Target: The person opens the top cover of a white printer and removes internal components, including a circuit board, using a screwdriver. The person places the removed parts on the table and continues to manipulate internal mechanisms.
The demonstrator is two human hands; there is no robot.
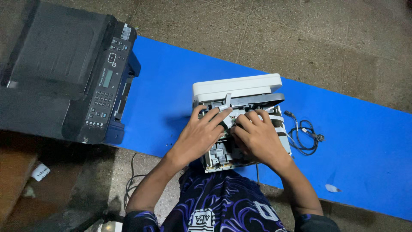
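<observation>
- At the far left a black multifunction printer (pixel 64 73) sits partly on the blue mat (pixel 171 86); its left edge is cut off by the frame, and the small keys on its control panel are too tiny for me to tell apart.
- Below it the corner is dark: I make out a brownish board (pixel 15 176) with a white scrap on it, and a thin dark cable (pixel 131 184) on the floor, but not where that cable ends.
- My left hand (pixel 199 135) lies flat on the opened white printer (pixel 238 120), fingers spread and stretched forward, their tips touching a pale grey plastic part near the middle. I cannot tell whether they grip it or only press on it.
- The opened white printer stands in the middle of the blue mat, right in front of my knees. Its white cover shows at the far side, a grey curved strip runs beneath that, and the open insides are grey and white; my hands hide most of them.
- My right hand (pixel 257 137) rests just beside the left, fingers curled down into the mechanism, tips out of sight, so what they hold is hidden.
- To the right, near the printer but apart from it, a coiled black cord (pixel 305 137) lies on the mat.
- Farther right a small white scrap (pixel 331 187) sits near the mat's front edge.
</observation>
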